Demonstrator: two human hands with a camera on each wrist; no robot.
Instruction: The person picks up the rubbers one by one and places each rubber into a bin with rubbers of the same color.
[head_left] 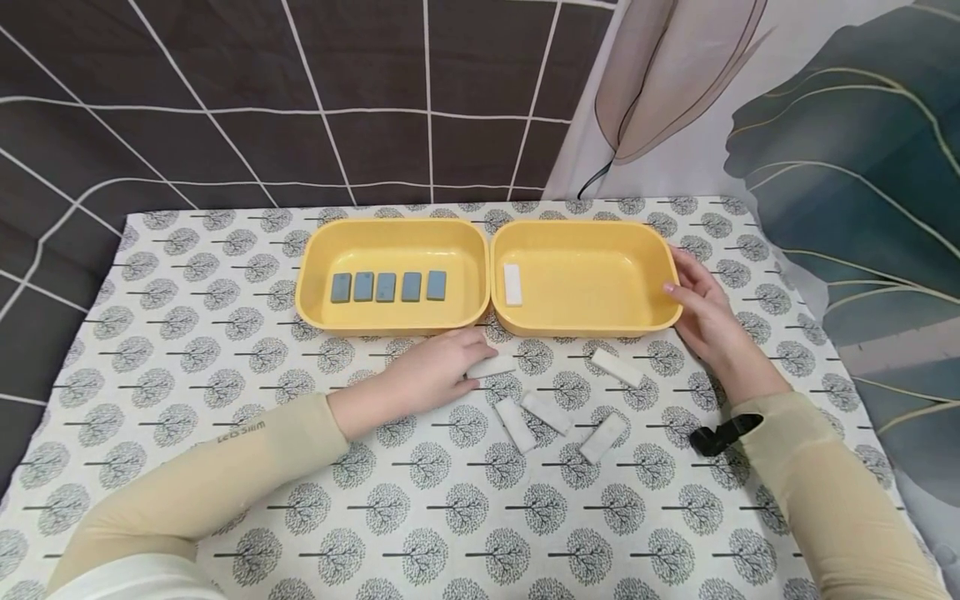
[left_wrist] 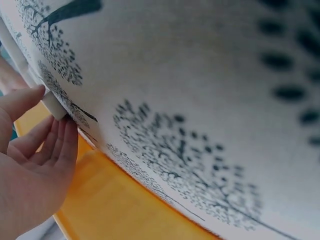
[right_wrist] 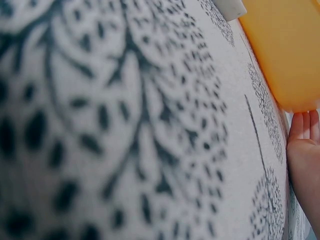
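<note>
Between thumb and fingers, my left hand (head_left: 435, 368) pinches one end of a white rectangular block (head_left: 493, 366) on the cloth, just in front of the two yellow trays. The left wrist view shows the same block (left_wrist: 53, 106) between thumb and fingertips. My right hand (head_left: 705, 312) grips the right end of the right yellow tray (head_left: 585, 323), thumb over the rim and fingers outside. One white block (head_left: 513, 285) stands inside that tray near its left wall. The left yellow tray (head_left: 393, 321) has several blue-grey blocks (head_left: 386, 287) in a row.
Several loose white blocks lie on the cloth before the right tray, among them a slanted one (head_left: 617, 367) and a nearer one (head_left: 603, 437). The trays stand side by side on a tree-print tablecloth (head_left: 465, 508). A dark gridded curtain (head_left: 360, 150) hangs behind.
</note>
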